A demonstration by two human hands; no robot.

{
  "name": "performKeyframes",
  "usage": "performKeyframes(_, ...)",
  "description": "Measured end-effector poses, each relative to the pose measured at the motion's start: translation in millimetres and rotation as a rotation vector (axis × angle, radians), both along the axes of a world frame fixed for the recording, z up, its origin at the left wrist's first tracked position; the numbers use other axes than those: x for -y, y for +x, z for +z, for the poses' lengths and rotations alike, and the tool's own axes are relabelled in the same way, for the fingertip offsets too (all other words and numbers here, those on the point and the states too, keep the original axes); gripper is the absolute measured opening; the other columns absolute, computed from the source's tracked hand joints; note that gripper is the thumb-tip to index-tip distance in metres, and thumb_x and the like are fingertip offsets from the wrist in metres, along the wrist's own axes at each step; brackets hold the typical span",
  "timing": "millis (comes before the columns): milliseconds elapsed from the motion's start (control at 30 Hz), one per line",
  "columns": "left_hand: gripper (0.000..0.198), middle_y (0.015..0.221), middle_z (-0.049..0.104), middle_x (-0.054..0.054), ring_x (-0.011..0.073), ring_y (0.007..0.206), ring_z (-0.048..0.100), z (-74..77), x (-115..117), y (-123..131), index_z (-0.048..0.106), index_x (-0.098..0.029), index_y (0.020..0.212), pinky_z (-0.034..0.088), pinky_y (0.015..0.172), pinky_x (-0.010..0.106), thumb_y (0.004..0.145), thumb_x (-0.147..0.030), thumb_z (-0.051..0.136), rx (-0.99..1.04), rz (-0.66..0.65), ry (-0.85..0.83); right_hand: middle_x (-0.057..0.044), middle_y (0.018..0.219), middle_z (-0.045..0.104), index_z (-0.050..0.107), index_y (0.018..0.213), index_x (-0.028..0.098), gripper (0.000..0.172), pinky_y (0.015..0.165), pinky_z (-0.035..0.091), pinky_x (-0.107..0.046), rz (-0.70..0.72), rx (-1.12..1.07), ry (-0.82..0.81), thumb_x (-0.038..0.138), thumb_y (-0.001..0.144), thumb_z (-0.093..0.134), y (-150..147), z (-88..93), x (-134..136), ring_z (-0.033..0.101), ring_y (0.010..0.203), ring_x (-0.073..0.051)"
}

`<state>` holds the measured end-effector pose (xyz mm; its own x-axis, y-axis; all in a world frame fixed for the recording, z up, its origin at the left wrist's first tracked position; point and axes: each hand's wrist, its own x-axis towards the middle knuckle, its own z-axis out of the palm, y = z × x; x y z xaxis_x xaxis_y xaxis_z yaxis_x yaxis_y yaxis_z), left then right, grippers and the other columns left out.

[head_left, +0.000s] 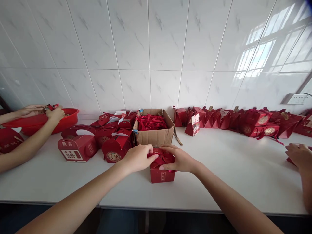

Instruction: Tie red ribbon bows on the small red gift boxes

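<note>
A small red gift box (162, 175) stands on the white table (219, 169) right in front of me. My left hand (138, 158) grips its top from the left, fingers curled onto the red ribbon or flaps. From the right, my right hand (179, 159) pinches the same top. Just behind the box sits an open cardboard carton (156, 136) full of red ribbons (151, 122).
Open red gift boxes (78, 148) crowd the left. Finished red boxes (255, 122) line the tiled wall at the right. A person's two hands (46, 112) work over a red basin (68, 117) at far left. Another person's hand (298, 155) rests at the right edge.
</note>
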<state>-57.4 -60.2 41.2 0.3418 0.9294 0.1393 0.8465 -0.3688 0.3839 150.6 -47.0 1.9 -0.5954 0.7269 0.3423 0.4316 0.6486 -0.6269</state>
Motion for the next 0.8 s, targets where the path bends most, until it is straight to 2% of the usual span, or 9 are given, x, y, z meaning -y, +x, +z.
performKeyframes(167, 0.038, 0.057, 0.054, -0.002, 0.0132, 0.053, 0.047, -3.4, 0, 9, 0.051, -0.019, 0.06, 0.027, 0.048, 0.024, 0.085, -0.047, 0.044, 0.038, -0.118, -0.102, -0.012, 0.128, 0.057, 0.056, 0.128, 0.019, 0.074, 0.098, 0.044, -0.041, -0.032, 0.034, 0.015, 0.053, 0.065, 0.075, -1, -1.3, 0, 0.053, 0.116, -0.028)
performKeyframes(333, 0.037, 0.056, 0.044, -0.004, 0.0109, 0.054, 0.038, -7.5, 1, 10, 0.041, -0.018, 0.057, 0.026, 0.05, 0.023, 0.085, -0.042, 0.043, 0.089, -0.187, -0.128, -0.011, 0.128, 0.057, 0.057, 0.128, 0.019, 0.072, 0.096, 0.046, -0.04, -0.058, 0.047, 0.012, 0.055, 0.068, 0.072, -1, -3.6, 0, 0.055, 0.115, -0.028)
performKeyframes(533, 0.033, 0.071, 0.045, -0.001, 0.0117, 0.06, 0.042, -11.9, -6, 4, 0.038, -0.017, 0.055, 0.031, 0.055, 0.025, 0.08, -0.036, 0.046, 0.124, -0.144, -0.081, -0.01, 0.135, 0.052, 0.055, 0.131, 0.02, 0.075, 0.101, 0.042, -0.041, -0.077, 0.053, -0.008, 0.056, 0.067, 0.072, 0, -5.8, 1, 0.051, 0.121, -0.029)
performKeyframes(800, 0.025, 0.067, 0.047, -0.001, 0.0133, 0.061, 0.045, -23.3, -19, 5, 0.037, -0.018, 0.052, 0.032, 0.057, 0.026, 0.073, -0.028, 0.046, 0.177, -0.09, -0.094, -0.01, 0.139, 0.049, 0.054, 0.131, 0.023, 0.077, 0.102, 0.042, -0.043, -0.098, 0.073, -0.035, 0.059, 0.066, 0.071, 2, -9.8, -1, 0.048, 0.125, -0.03)
